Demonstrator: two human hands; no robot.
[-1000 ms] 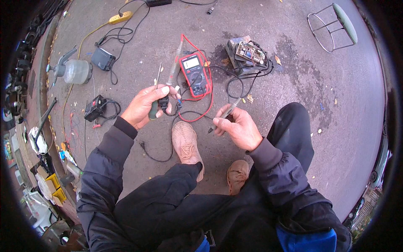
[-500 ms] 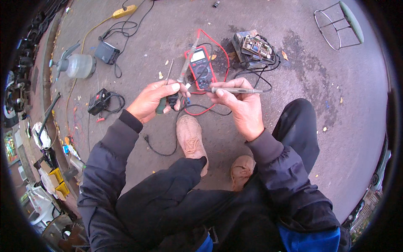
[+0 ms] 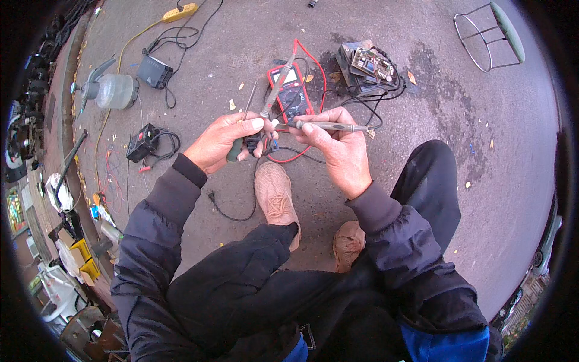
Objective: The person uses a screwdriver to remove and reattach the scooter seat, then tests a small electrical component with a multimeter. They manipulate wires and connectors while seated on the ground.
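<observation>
Grey probe (image 3: 335, 127) level in fingers, green-handled screwdriver (image 3: 241, 130) upright, small black part (image 3: 260, 143) between.

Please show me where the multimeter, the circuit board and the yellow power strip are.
multimeter (image 3: 290, 90): head view, on its red case below the screen.
circuit board (image 3: 369, 61): head view, on the middle of the board's top face.
yellow power strip (image 3: 180, 11): head view, on the middle of its yellow body.

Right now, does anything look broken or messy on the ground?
Yes. A bare circuit board lies on the pavement with no case, wires spilling from it, beside a dark stain. Cables tangle around the red multimeter, and a wire-frame stool lies tipped on its side.
</observation>
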